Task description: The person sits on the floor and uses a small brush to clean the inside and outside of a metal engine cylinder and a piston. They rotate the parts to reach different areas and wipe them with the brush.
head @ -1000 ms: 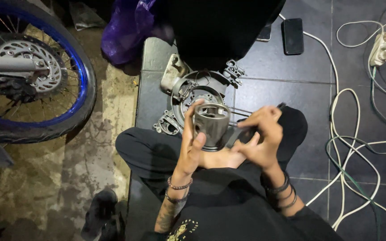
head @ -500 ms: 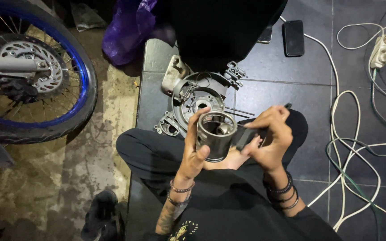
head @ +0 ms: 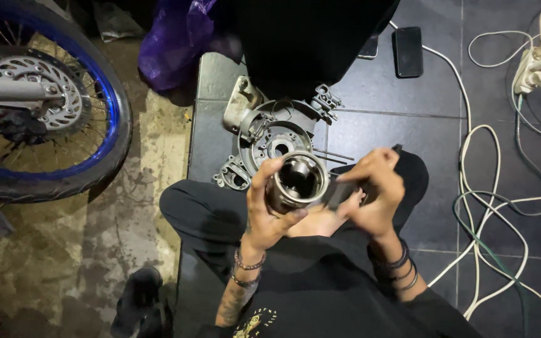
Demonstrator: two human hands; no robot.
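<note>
A short metal cylinder (head: 297, 181), grey, hollow and dark inside with a bright worn rim, is held at the centre of the frame, gripped by the left hand (head: 269, 209). A dark flat tool (head: 340, 191) is pinched against it by the right hand (head: 374, 194).

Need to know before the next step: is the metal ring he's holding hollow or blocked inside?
Hollow, as far as shown: the ring, gripped by the left hand, faces the camera with a dark open bore. Its far end cannot be told.
</note>
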